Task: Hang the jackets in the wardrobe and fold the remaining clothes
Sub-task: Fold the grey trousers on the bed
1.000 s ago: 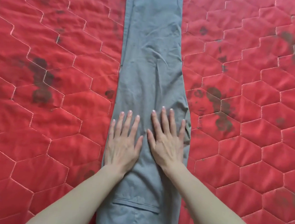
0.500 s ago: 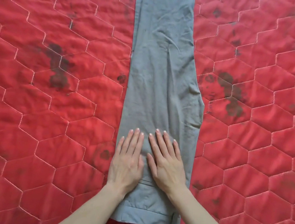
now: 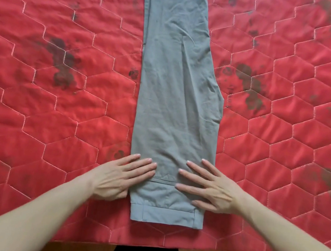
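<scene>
Slid apart since a moment ago to opposite side edges of grey trousers [image 3: 176, 97] lying lengthwise across the red quilt [image 3: 55, 132], waistband near its front edge: left hand [image 3: 120, 177] and right hand [image 3: 213, 188], fingers straight, pressing flat, grasping nothing.

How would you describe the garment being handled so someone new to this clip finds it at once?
A red quilted bedspread with hexagon stitching and dark blotches fills the view. Down its middle runs a long grey pair of trousers, folded lengthwise, waistband nearest the camera. It is the only grey cloth there, with the left hand and right hand pressing flat on its near end.
</scene>
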{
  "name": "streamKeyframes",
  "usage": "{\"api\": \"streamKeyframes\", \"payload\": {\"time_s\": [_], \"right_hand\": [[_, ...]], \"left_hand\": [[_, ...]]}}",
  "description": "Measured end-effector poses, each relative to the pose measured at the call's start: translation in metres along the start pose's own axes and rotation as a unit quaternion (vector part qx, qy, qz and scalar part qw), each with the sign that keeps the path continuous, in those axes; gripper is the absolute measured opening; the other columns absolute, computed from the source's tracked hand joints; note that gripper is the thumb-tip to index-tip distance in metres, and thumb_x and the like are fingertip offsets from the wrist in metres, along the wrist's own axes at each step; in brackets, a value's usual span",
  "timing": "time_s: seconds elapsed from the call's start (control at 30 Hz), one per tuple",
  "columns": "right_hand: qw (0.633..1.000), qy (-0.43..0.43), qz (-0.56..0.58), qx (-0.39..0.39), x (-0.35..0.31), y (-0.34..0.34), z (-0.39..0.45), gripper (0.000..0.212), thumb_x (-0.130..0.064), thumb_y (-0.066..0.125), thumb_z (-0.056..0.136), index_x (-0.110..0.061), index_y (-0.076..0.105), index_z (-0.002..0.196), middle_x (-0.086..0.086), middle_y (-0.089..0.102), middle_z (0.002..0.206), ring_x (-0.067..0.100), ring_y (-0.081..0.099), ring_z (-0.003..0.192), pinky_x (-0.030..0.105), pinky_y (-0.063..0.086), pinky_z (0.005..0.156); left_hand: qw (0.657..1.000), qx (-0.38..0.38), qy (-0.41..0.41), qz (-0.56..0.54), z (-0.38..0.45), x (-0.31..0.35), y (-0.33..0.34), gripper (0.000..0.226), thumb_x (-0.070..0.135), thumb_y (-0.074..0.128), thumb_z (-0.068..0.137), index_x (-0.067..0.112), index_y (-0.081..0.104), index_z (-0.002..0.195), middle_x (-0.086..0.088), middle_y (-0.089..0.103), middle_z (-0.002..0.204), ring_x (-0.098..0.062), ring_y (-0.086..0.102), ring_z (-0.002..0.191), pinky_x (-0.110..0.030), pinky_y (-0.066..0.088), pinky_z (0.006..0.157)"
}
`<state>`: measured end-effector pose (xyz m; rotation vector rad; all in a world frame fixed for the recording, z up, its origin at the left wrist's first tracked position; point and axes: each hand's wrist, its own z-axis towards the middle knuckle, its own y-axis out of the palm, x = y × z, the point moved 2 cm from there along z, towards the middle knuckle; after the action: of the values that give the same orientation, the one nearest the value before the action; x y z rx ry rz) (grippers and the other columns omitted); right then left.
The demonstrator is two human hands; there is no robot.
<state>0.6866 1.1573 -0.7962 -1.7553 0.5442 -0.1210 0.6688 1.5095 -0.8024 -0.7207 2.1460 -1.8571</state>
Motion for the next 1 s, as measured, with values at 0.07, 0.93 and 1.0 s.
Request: {"api": "streamKeyframes", "payload": {"time_s": [0.07, 0.93, 1.0], "right_hand": [[0.998, -0.057, 0.001, -0.029, 0.009, -0.003, -0.011, 0.067, -0.055, 0.043, 0.104, -0.039, 0.017, 0.164, -0.004, 0.007, 0.174, 0.029, 0.003, 0.160, 0.058, 0.011, 0.126], [0.958, 0.097, 0.227, 0.146, 0.018, -0.019, 0.008, 0.045, -0.017, 0.042, 0.093, -0.010, 0.064, 0.132, -0.004, 0.069, 0.133, 0.011, 0.062, 0.128, 0.045, 0.031, 0.122], [0.927, 0.164, 0.277, 0.191, 0.012, -0.023, 0.012, 0.033, -0.015, 0.040, 0.096, -0.015, 0.068, 0.113, -0.004, 0.072, 0.116, 0.015, 0.069, 0.108, 0.045, 0.038, 0.118]], "left_hand": [[0.999, -0.015, 0.021, 0.023, -0.003, -0.004, 0.000, 0.098, 0.026, 0.057, 0.077, 0.008, 0.016, 0.164, -0.012, 0.009, 0.172, -0.029, 0.009, 0.159, -0.051, 0.012, 0.126], [0.991, -0.066, -0.010, -0.114, 0.010, -0.009, -0.008, 0.102, 0.064, 0.054, 0.090, 0.024, -0.001, 0.166, 0.004, -0.006, 0.174, -0.023, -0.010, 0.160, -0.052, 0.000, 0.129], [0.991, -0.058, -0.021, -0.117, 0.011, -0.009, -0.007, 0.109, 0.072, 0.055, 0.085, 0.020, 0.003, 0.166, 0.004, -0.001, 0.174, -0.022, -0.007, 0.160, -0.047, -0.003, 0.129]]}}
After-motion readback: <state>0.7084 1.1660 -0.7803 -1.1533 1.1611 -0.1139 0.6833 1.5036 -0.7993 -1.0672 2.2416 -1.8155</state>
